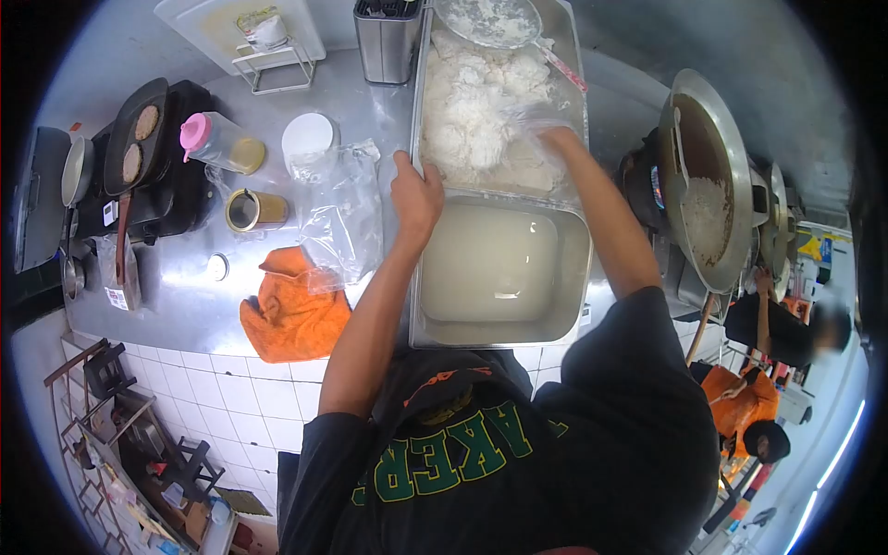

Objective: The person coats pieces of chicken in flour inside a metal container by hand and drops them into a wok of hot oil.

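Observation:
A deep metal tray (418,120) holds a heap of white flour-like powder (472,106). My left hand (418,196) is closed on the tray's left rim, near its front corner. Over the right side of the powder is my right hand (553,139), smeared by motion; something pale and clear, perhaps thin plastic, shows at its fingers, which I cannot make out. A round strainer (490,20) dusted with powder lies across the tray's far end, its red-patterned handle pointing right. Directly in front of me, a metal pan (416,319) of cloudy pale liquid (490,259) adjoins the tray.
Left on the metal counter are an orange cloth (294,310), a clear plastic bag (342,222), an open can (256,211), a pink-capped bottle (222,143) and a pan (153,97) with two patties. A large wok (708,185) stands right. Two people (740,398) are beyond it.

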The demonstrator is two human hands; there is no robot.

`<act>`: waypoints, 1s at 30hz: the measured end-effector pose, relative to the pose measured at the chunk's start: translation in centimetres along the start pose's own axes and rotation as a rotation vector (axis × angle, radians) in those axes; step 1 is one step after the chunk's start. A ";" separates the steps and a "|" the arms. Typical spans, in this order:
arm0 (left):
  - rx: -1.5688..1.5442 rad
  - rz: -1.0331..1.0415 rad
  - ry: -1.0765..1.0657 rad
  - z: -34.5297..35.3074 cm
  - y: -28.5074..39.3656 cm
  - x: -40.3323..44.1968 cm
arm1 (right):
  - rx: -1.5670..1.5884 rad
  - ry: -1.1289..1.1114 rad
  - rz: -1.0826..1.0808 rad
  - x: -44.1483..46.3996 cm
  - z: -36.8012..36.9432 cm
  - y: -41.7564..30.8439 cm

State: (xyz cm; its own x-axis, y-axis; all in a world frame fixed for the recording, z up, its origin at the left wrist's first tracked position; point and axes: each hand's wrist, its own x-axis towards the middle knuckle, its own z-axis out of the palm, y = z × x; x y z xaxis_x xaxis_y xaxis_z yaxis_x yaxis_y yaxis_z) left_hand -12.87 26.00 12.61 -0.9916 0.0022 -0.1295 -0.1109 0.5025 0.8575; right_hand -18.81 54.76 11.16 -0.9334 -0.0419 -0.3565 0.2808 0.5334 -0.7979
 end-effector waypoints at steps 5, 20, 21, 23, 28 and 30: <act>0.005 0.016 0.008 0.1 0.2 0.0 | -0.782 0.148 -0.037 8.3 0.0 6.3; 0.042 0.074 0.063 0.7 -0.5 0.2 | -0.335 0.215 -0.292 0.8 5.8 -4.1; 0.042 0.079 0.058 0.7 -0.3 0.2 | -0.334 0.221 -0.289 0.7 6.1 -4.6; 0.009 0.082 0.041 0.3 -0.3 0.0 | -0.853 0.036 -0.340 -0.2 6.3 -5.7; -0.012 0.022 0.006 0.0 0.1 -0.1 | -0.959 -0.133 -0.110 2.2 0.5 -4.2; 0.000 0.026 0.015 0.2 0.2 -0.1 | -1.145 0.139 -0.177 4.5 -1.4 -2.3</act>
State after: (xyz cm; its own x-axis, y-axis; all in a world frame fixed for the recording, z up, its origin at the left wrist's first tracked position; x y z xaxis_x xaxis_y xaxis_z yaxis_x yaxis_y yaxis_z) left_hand -12.74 26.25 12.65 -0.9951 0.0022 -0.0993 -0.0848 0.5024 0.8605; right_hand -23.99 54.53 12.08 -0.9757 -0.1371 -0.1710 -0.1554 0.9829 0.0985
